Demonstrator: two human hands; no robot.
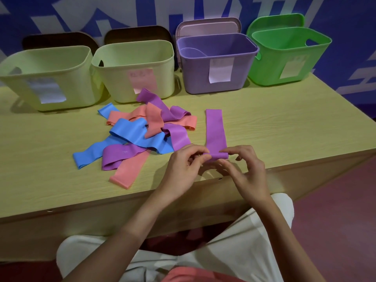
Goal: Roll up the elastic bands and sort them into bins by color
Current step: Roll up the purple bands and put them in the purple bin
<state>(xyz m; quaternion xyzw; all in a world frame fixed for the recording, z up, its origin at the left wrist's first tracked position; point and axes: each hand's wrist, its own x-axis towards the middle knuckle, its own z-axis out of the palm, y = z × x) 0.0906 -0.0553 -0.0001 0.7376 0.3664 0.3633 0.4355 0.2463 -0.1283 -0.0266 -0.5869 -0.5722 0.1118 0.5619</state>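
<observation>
The place looked like a staged activity or training room, not a home. A plain light-wood table (284,127) stood against a blue wall (350,21) painted with large white shapes, above a dull red floor (335,210). Along the table's far edge stood four plastic bins in a row, two pale yellow-green (46,64) (132,58), one purple (215,64) and one green (289,49), each with a paper label (220,69) stuck on its front, their lids propped behind them.

Dim even light, soft blur, wide-angle bowing
</observation>
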